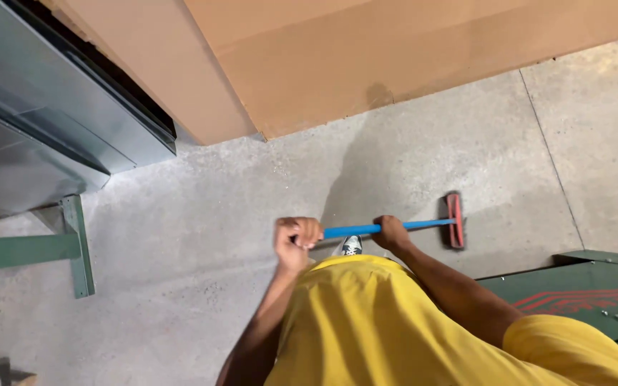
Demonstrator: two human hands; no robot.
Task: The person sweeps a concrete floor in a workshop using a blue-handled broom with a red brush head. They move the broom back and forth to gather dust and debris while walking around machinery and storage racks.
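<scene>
Broom: a push broom with a blue handle (377, 228) and a red head (455, 220); the head rests on the concrete floor (202, 214) at about 3 o'clock from the hands, and the handle runs nearly level across the view.
Left hand: the left hand (296, 239) wraps the near end of the handle, fingers (307, 230) clamped around it in a fist.
Right hand: the right hand (392, 232) grips the handle further along toward the head, fingers closed over the top of the pole.
Body: a yellow shirt (366, 322) fills the lower view; a shoe (352, 246) shows just beneath the handle, between the two hands.
Surroundings: a large sheet of cardboard (366, 57) lies at 12 o'clock; a grey metal cabinet (44, 129) sits at 10 o'clock, with a green metal frame (73, 246) on the floor at 9 o'clock; a dark green machine (581, 286) stands at 4 o'clock, near the broom head.
Risk, head: a wide stroke toward 4 o'clock would likely knock the head against the green machine, jarring the grip.
Risk, foot: the shoe sits close under the handle, so a pull back could bring the pole or the head against it.
Risk, cardboard: pushing toward 12 o'clock could catch the cardboard edge and drive dust beneath it.
Risk, frame: stepping toward 9 o'clock puts the low green frame in the path as a trip hazard.
</scene>
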